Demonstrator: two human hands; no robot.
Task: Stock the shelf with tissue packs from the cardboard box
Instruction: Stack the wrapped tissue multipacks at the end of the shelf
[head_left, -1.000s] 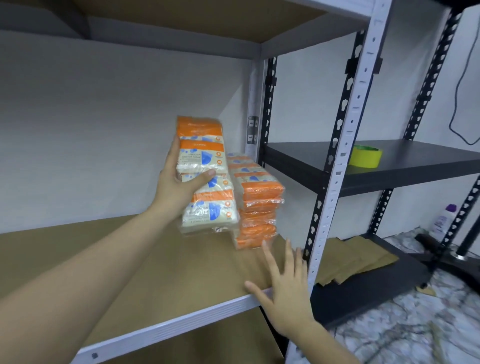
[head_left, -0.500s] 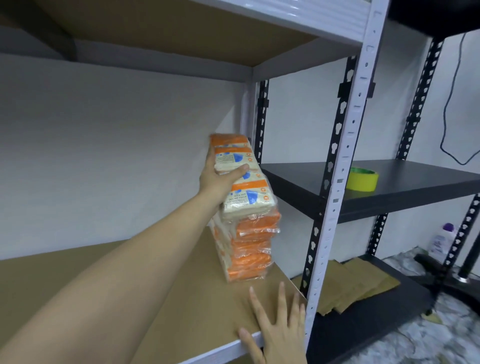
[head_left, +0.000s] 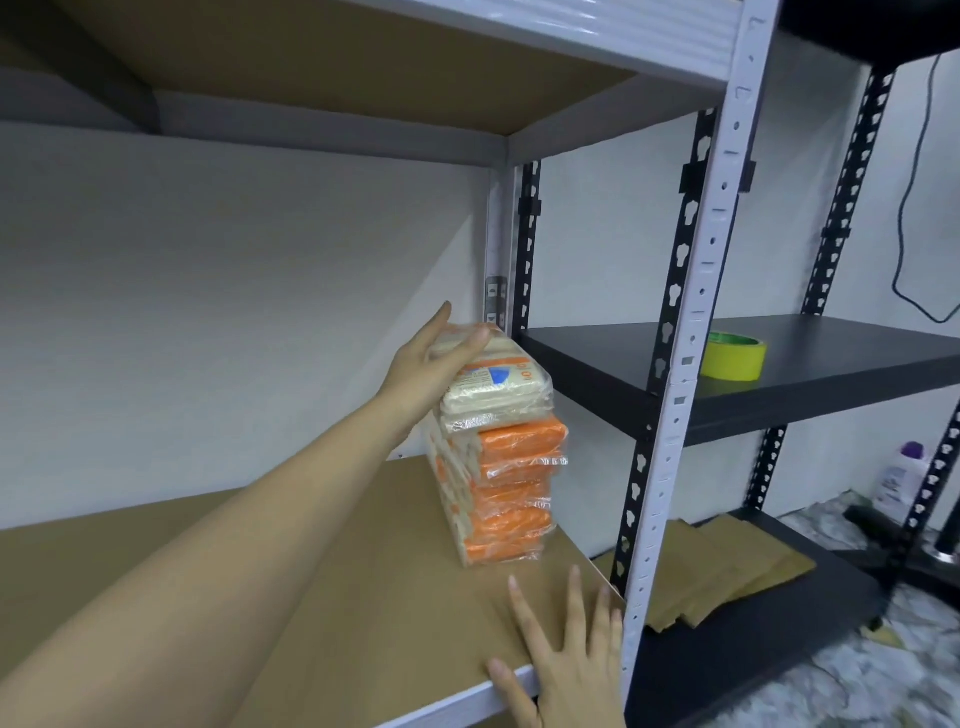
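A stack of orange-and-white tissue packs (head_left: 506, 493) stands on the brown shelf board (head_left: 363, 597), near its right end by the white upright. The topmost tissue pack (head_left: 498, 389) lies flat on the stack. My left hand (head_left: 426, 369) reaches in from the left and grips that top pack, thumb across its upper face. My right hand (head_left: 566, 665) rests flat on the shelf's front edge, fingers spread, holding nothing. The cardboard box is out of view.
A white perforated upright (head_left: 691, 332) borders the shelf on the right. Beyond it a black rack (head_left: 810, 384) carries a yellow tape roll (head_left: 732, 356); flattened cardboard (head_left: 717, 566) lies on its lower shelf. A white bottle (head_left: 901, 475) stands on the floor.
My left hand has carried the pack rightward and down, turned it flat, and set it on top of the stack. My right hand stayed on the shelf edge.
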